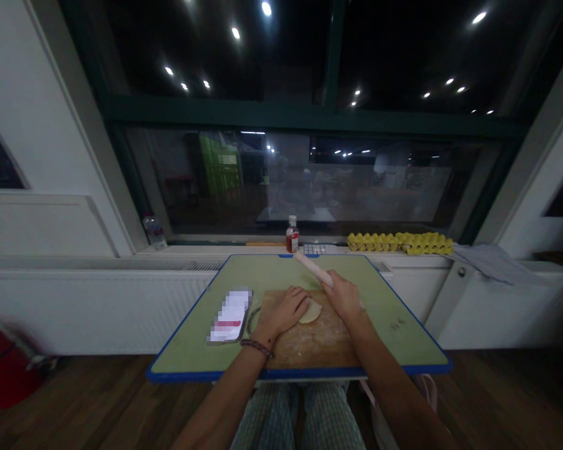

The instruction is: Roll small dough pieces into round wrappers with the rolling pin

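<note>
A round, flat piece of pale dough [312, 311] lies on a wooden board [316, 348] dusted with flour. My left hand [285, 308] rests palm down over the dough's left side, its fingers stretched out and covering part of it. In my right hand [342, 295] is a light rolling pin [312, 267], gripped near its lower end. The pin tilts up to the left and points toward the window, its far end raised beyond the board. Something small and pale shows beside my right wrist, too hidden to name.
A phone [231, 317] with a lit screen lies left of the board on the green, blue-edged table [398, 337]. Along the sill stand a red-labelled bottle [292, 236], a clear water bottle [154, 233], yellow egg trays [398, 242] and a grey cloth [490, 262]. A white radiator [122, 312] runs behind.
</note>
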Demonstrator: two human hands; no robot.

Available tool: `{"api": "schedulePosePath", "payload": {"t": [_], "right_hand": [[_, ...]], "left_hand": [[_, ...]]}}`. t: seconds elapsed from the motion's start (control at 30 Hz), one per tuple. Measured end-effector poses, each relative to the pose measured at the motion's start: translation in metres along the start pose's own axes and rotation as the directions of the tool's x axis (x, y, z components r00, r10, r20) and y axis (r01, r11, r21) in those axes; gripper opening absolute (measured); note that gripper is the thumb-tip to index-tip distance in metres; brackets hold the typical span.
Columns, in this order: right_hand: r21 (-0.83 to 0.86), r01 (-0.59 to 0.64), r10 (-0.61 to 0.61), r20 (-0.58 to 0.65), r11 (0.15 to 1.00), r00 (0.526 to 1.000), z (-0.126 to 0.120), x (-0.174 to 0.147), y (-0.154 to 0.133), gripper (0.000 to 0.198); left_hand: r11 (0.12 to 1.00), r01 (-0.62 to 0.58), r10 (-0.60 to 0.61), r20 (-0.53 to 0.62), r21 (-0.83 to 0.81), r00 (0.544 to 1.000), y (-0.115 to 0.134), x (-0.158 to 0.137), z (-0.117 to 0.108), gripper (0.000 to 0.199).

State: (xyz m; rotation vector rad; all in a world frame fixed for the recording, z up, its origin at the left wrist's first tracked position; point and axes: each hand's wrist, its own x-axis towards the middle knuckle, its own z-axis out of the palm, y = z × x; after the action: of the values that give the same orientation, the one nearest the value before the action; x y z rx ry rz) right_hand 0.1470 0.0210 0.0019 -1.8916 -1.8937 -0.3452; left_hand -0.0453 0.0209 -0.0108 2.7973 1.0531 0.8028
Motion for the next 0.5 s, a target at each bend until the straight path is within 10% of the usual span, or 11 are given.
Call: {"api": "schedulePosePath", "payload": {"t": [0.23,0.5], "right_hand": [[0.022,0.064,-0.066,0.101,0.998,0.993,-0.012,-0.004,-0.006,0.027],[-0.002,0.316,-0.31,0.186,0.949,0.932,-0.011,-0.007,-0.013,0.029]], "left_hand": [[0.95,0.191,-0.162,-0.136,0.246,0.977,0.01,-0.001,-0.018,0.031],[0.918,0.174,-0.088,-0.244,0.356,0.966,0.02,-0.006,-0.021,0.019]]}}
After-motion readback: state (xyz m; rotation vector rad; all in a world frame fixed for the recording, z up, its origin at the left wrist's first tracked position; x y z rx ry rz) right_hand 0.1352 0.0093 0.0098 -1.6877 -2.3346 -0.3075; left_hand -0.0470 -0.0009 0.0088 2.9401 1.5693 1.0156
